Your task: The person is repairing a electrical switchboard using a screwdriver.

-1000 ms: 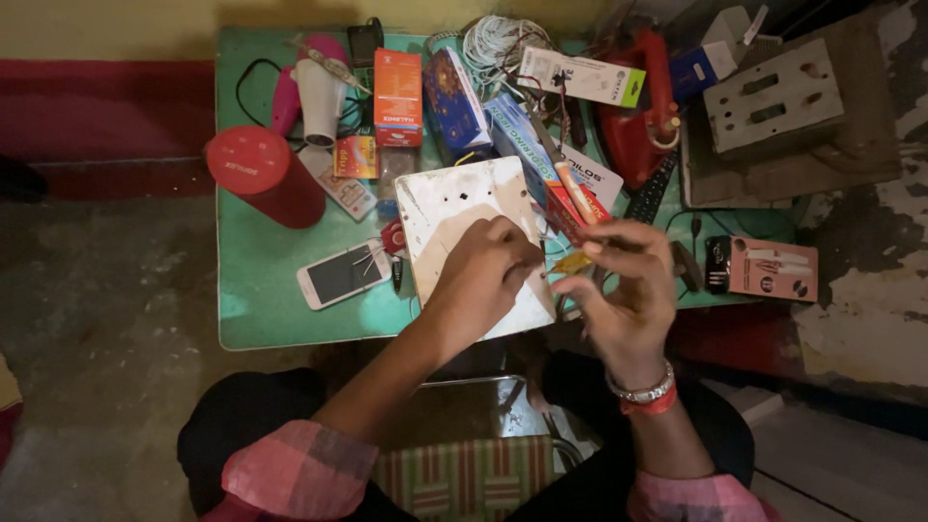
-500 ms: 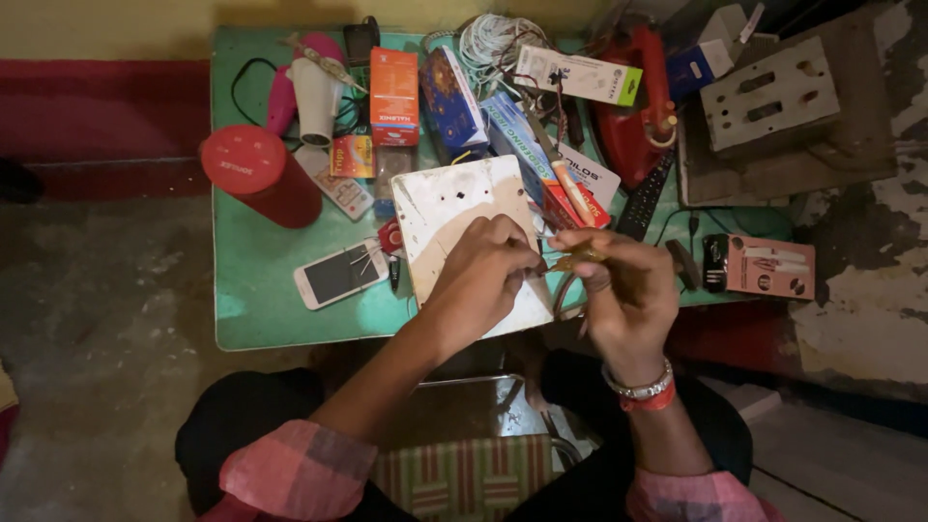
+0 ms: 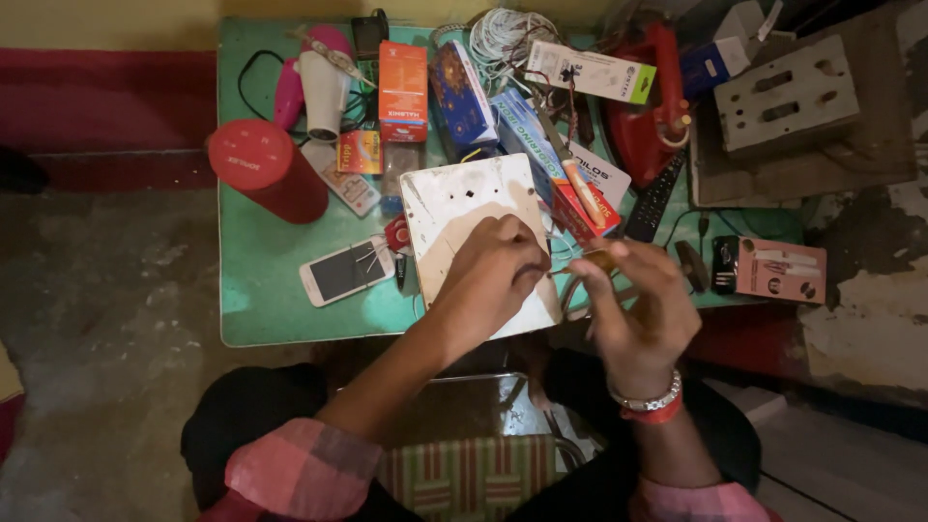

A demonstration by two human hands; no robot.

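Note:
My left hand [image 3: 498,269] lies curled on the right part of a white square board [image 3: 454,198] with small holes, which rests on the green table [image 3: 280,314]. Its fingertips pinch at the board's right edge. Just to the right, my right hand [image 3: 640,311], with bangles at the wrist, grips a small tool with a yellowish handle [image 3: 599,259]. The tool's thin shaft points left toward my left fingertips. What lies under those fingertips is hidden.
Clutter covers the table: a red cylinder [image 3: 266,169], a white smartphone [image 3: 346,273], an orange box [image 3: 402,92], a blue box [image 3: 464,97], a wire coil [image 3: 507,34], a red iron [image 3: 657,116], a black remote [image 3: 655,198] and a pink box [image 3: 778,271]. A grey block [image 3: 788,97] sits at the right.
My right hand has dropped slightly and turned, bringing the tool's tip in toward my left fingers. My left hand stays on the board.

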